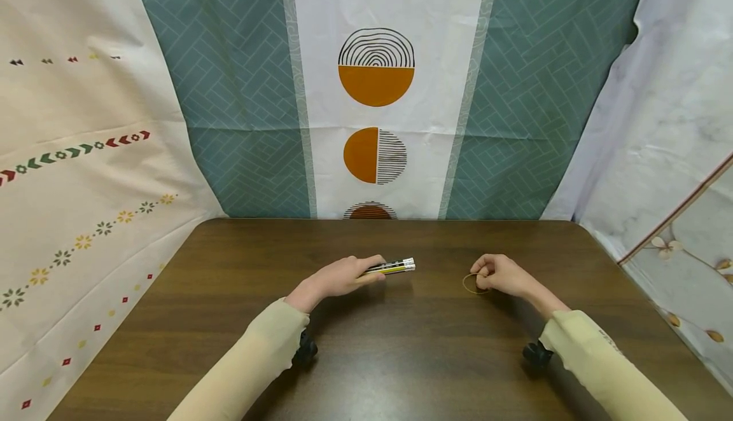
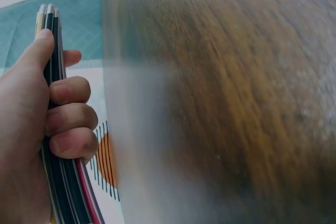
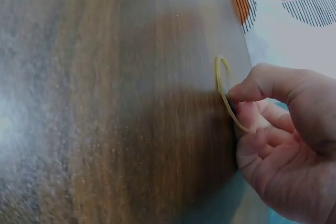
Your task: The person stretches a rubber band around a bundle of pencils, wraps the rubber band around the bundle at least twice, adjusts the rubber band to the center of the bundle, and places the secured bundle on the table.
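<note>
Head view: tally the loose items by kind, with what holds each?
Bundle of black, yellow and white pencils: 1, in the left hand grip; pencil count unclear.
Thin yellow rubber band: 1, pinched by the right hand.
Dark brown wooden table: 1.
Total: 3.

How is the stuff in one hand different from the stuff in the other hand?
The left hand grips a bundle of pencils; the right hand pinches a rubber band. The pencils are straight, stiff sticks, dark with yellow and white; the rubber band is one thin yellowish loop. The pencils stick out past the fingers, while the band hangs beside the fingertips. Both are held just above the wooden table.
</note>
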A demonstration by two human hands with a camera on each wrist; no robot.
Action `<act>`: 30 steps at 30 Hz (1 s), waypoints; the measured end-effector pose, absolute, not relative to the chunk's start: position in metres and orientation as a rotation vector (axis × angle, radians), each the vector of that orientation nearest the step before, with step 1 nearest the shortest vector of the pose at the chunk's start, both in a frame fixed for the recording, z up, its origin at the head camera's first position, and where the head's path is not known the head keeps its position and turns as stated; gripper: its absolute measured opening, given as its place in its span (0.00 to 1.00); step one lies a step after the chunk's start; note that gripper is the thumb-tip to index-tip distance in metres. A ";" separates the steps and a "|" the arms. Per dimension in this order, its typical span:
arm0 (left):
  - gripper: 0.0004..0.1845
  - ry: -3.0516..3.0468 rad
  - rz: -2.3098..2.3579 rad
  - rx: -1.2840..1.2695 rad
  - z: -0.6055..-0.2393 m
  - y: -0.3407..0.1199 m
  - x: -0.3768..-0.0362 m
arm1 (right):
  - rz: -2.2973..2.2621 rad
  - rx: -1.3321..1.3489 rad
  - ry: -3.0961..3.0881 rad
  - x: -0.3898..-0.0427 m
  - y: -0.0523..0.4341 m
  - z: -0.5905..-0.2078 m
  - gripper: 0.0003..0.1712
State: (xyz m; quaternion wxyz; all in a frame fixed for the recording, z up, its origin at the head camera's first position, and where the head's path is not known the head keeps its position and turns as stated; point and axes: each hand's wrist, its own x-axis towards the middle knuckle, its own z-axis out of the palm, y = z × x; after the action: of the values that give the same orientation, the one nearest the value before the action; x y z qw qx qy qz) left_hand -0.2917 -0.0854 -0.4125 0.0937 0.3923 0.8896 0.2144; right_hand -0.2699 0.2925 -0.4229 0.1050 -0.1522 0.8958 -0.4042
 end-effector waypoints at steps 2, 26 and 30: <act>0.13 2.640 0.635 1.164 -0.413 -0.085 -0.292 | -1.133 -0.397 2.701 -0.269 0.289 -0.423 0.15; 0.11 2.607 0.643 1.173 -0.413 -0.080 -0.289 | -1.252 -0.579 2.670 -0.257 0.256 -0.414 0.20; 0.11 2.590 0.660 1.183 -0.412 -0.077 -0.289 | -1.302 -0.703 2.651 -0.253 0.246 -0.410 0.21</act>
State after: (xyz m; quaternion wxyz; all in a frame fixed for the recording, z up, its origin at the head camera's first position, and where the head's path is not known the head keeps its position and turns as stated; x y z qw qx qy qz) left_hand -0.2891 -0.0775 -0.4125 0.1094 0.4024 0.8808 0.2243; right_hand -0.2531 0.2456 -0.4103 0.0527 -0.2312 0.8720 -0.4281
